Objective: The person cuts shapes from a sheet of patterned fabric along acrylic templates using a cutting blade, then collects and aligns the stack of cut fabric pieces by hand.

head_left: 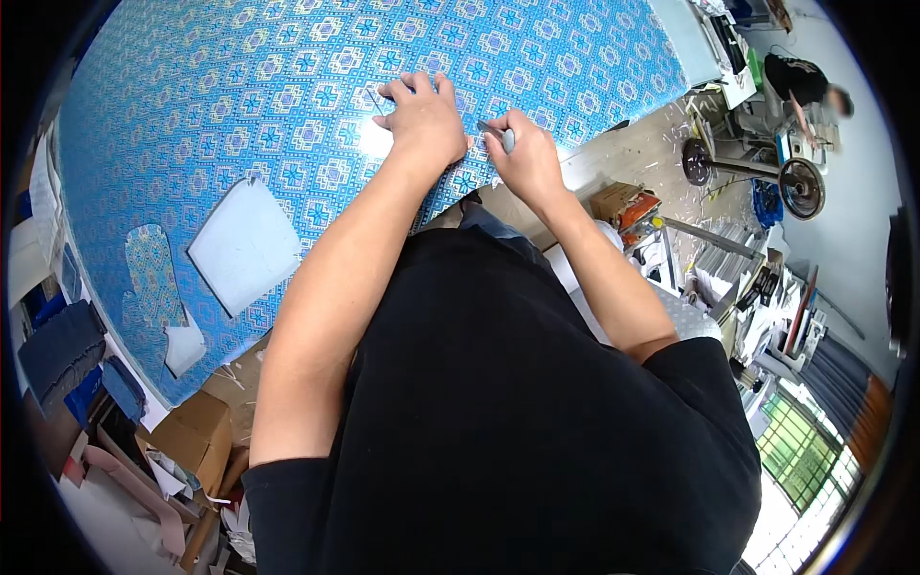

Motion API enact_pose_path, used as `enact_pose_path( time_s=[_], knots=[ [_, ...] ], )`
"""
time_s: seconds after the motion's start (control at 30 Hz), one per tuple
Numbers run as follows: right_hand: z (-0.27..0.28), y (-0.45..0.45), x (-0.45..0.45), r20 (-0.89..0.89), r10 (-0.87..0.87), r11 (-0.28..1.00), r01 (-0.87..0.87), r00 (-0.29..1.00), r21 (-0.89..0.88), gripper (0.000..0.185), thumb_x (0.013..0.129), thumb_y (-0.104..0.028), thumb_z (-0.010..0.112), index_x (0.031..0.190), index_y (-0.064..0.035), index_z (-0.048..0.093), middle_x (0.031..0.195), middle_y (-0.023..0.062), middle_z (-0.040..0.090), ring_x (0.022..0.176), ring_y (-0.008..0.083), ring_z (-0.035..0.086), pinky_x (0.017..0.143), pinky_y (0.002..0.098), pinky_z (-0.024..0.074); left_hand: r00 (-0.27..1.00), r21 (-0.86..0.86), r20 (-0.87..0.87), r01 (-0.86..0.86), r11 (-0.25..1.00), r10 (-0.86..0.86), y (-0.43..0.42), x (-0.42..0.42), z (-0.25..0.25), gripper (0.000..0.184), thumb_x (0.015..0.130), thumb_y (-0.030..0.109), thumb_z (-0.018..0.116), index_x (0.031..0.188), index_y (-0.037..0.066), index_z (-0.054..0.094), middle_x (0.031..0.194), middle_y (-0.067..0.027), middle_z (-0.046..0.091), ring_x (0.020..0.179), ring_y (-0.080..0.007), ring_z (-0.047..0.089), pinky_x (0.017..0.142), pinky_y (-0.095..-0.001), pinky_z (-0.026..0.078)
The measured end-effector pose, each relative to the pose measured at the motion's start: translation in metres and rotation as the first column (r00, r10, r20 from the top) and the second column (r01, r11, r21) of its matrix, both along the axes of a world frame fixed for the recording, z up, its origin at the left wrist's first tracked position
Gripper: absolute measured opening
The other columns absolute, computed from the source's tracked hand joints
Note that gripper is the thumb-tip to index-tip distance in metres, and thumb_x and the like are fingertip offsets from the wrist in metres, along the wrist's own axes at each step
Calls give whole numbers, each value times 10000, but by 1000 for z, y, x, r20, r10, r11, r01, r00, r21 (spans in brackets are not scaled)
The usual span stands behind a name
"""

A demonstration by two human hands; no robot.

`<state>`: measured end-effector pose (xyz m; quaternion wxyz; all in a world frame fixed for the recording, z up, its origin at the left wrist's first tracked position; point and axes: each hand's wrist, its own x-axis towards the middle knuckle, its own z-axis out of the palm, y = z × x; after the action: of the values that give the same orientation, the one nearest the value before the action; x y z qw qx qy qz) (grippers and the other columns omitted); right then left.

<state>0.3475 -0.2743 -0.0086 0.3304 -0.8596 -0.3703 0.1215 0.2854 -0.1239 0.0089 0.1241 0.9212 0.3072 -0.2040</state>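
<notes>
Blue sheet material with a repeating geometric pattern (316, 57) covers the work table. My left hand (422, 120) lies palm down on it, fingers spread and pressing the surface. A thin dark edge shows by its fingertips, but what it belongs to I cannot make out. Just to the right, my right hand (532, 153) is closed around a small grey-handled cutting knife (508, 141), its tip pointing at the patterned sheet beside my left hand. Farther left, a pale grey angular piece (247, 244) rests on the sheet, alongside a patterned cut-out (153, 273) and a smaller pale piece (184, 347).
Dark blue folded fabric (62, 350) and a cardboard box (196, 431) sit past the table's left edge. On the right are an orange-printed box (628, 206), stacks of paper (724, 254) and a handwheel (801, 188). Another person (800, 81) is at the far right.
</notes>
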Motion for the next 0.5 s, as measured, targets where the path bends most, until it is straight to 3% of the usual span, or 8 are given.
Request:
enact_pose_path(
  time_s=[0.13,0.17,0.5],
  knots=[
    [-4,16,27,20,158,987,-158,987,-22,178,886,-121,759,1011,-30,670,951,188,756,857,417,722,718,498,574,999,21,39,16,1000,-17,-1,-4,-6,1035,835,534,820,1625,110,303,1616,-269,286,1429,-583,297,990,-688,529],
    [-3,23,33,3,166,985,-166,986,-56,176,891,-116,763,1003,-36,654,980,181,758,911,400,732,772,449,580,998,36,61,22,999,-24,-2,-5,-7,1033,834,533,819,1623,103,308,1613,-271,292,1422,-583,305,982,-690,531],
    [-3,97,87,148,445,895,-431,883,-117,205,886,-145,760,1031,-30,671,987,185,748,905,399,717,771,462,568,991,57,131,14,998,-21,-3,-11,-13,1028,832,525,819,1597,39,334,1593,-293,314,1404,-585,333,950,-701,537]
  ],
)
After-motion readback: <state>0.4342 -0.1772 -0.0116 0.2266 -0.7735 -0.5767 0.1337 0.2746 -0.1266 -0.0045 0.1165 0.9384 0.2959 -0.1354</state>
